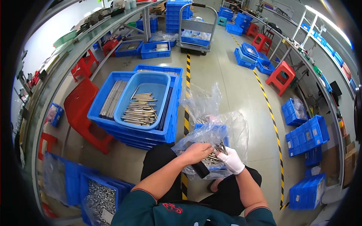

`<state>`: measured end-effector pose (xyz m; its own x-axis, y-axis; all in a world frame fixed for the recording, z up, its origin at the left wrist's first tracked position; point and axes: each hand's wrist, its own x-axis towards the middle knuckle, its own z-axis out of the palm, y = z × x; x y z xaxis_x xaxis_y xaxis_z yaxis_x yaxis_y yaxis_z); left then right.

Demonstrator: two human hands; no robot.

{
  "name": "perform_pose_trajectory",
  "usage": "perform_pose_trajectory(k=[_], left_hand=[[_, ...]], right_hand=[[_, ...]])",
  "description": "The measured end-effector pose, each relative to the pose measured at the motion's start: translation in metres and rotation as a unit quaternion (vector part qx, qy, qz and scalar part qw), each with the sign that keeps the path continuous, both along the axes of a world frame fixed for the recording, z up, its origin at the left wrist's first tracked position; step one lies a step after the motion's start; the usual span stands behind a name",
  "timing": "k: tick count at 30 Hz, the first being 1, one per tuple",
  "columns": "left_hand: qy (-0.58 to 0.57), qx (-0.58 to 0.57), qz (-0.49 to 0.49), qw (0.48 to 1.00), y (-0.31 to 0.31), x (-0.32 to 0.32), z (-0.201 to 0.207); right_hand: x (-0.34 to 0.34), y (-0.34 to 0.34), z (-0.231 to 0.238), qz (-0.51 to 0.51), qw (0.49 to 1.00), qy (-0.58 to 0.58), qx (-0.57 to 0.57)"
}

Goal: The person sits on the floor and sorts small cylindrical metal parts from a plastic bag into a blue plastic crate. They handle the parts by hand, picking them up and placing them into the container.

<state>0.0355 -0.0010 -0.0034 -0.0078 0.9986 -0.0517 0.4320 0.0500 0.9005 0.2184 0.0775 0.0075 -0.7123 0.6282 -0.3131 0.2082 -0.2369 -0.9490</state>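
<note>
My right hand point(231, 161), in a white glove, is closed round a bunch of thin metal rods point(221, 147) that fan out above its fingers. My bare left hand point(199, 153) is close beside it, fingers bent together near the rods; what they pinch, if anything, is hidden. Just under the left hand is a black bar-shaped piece point(200, 170); whether the hand holds it, I cannot tell. Below both hands more metal rods point(212, 161) lie in clear plastic lining a blue crate point(222, 130) between my knees. The clear plastic bag point(237, 130) spreads over its rim.
Left of my knees, stacked blue crates point(151, 137) carry a light-blue basket point(122, 113) of metal rods. A red stool point(85, 109) stands beside them. At lower left is a crate of small metal parts point(101, 199). A hand trolley point(196, 34) stands ahead; more crates point(307, 135) are at right.
</note>
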Motion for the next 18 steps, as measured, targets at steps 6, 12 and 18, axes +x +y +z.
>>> perform_pose_trajectory(k=[6,12,18], left_hand=[[0.092,0.027,-0.072,0.993,-0.014,0.004,0.012],[0.094,0.040,-0.066,0.993,-0.024,0.012,0.013],[0.044,0.021,-0.053,0.997,-0.021,0.015,0.009]], right_hand=[[0.011,-0.009,0.015,0.068,0.996,-0.060,0.009],[0.020,-0.017,0.015,0.071,0.997,-0.019,-0.034],[0.025,-0.011,0.012,0.104,0.983,-0.069,0.132]])
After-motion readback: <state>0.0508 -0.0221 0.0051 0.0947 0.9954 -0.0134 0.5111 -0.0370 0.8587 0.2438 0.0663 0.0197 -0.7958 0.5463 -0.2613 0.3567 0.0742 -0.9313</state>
